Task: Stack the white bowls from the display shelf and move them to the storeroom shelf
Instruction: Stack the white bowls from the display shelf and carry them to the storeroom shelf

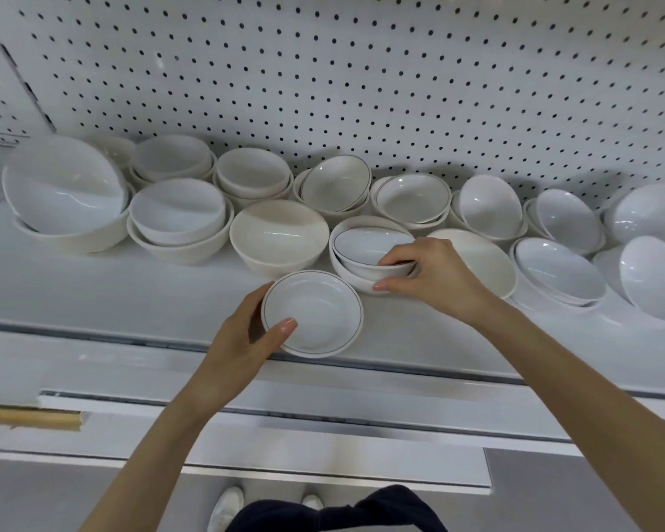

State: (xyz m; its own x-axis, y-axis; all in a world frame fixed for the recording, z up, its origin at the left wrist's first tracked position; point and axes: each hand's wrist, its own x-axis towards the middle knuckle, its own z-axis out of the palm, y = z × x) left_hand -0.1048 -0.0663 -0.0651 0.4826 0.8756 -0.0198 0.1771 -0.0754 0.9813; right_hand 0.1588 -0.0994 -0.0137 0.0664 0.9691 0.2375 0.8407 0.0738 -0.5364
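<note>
White bowls [177,209] crowded the display shelf [73,297] from L end to R end, mostly in tilted stacks of 2-3 along the back edge, against a pegboard [361,71] w/ dark holes. Biggest bowl [64,186] leaned at the L end atop another. Cream bowl [279,232] stood upright approx mid-shelf, just L of a nested pair [365,249]: upper one dark-lined at the rim and tilted inside a plain lower one. Right hand [434,278] gripped that pair, fingers curled over the upper rim, thumb vs the lower bowl's side. Lined bowl [311,314], shallower and smaller, was at the shelf's front edge, in front of the cream bowl & the pair. Left hand [242,339] held it, thumb over the near rim, fingers round the L side; couldn't tell if it rested on the shelf or was lifted.
</note>
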